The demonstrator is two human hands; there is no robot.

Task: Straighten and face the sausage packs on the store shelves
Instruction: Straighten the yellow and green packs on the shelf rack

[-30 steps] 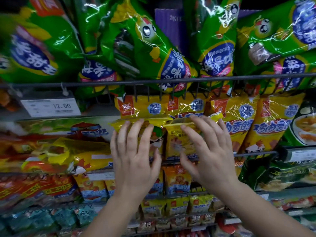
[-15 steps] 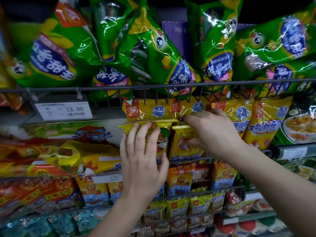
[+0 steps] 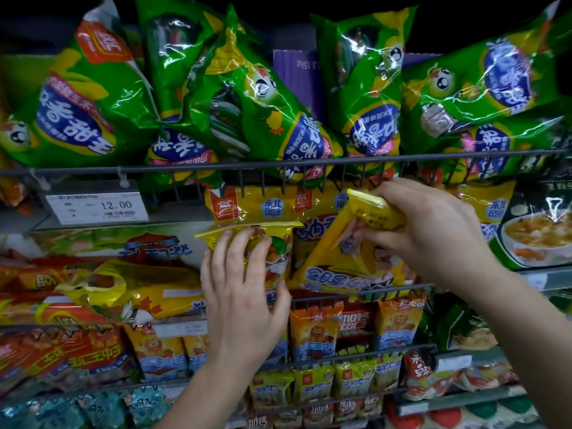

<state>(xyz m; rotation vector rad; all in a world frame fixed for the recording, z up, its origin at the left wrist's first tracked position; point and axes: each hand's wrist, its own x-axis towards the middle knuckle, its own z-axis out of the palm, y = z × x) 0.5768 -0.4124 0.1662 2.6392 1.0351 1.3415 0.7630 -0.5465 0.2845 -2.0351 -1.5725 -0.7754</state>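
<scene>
Two yellow sausage packs stand at the front of the middle wire shelf. My left hand (image 3: 241, 292) presses its straight fingers flat against the left yellow pack (image 3: 266, 243), which stands upright. My right hand (image 3: 424, 230) grips the top edge of the right yellow pack (image 3: 346, 267) and holds it tilted, its top leaning right and toward me. Behind both stand more yellow packs (image 3: 247, 205) with red logos. A wire rail (image 3: 356, 292) runs under the packs.
Large green packs (image 3: 253, 109) lie jumbled on the upper shelf behind a wire rail (image 3: 93, 171). A price tag (image 3: 96, 207) reads 12.00. Yellow and red packs (image 3: 130, 289) lie flat at the left. Small orange packs (image 3: 315, 329) fill the lower shelves. A dark green soup pack (image 3: 538, 230) stands at the right.
My right hand has closed on the right pack's top and pulled it up and outward, so it now tilts. My left hand stays pressed on the left pack. The view came closer.
</scene>
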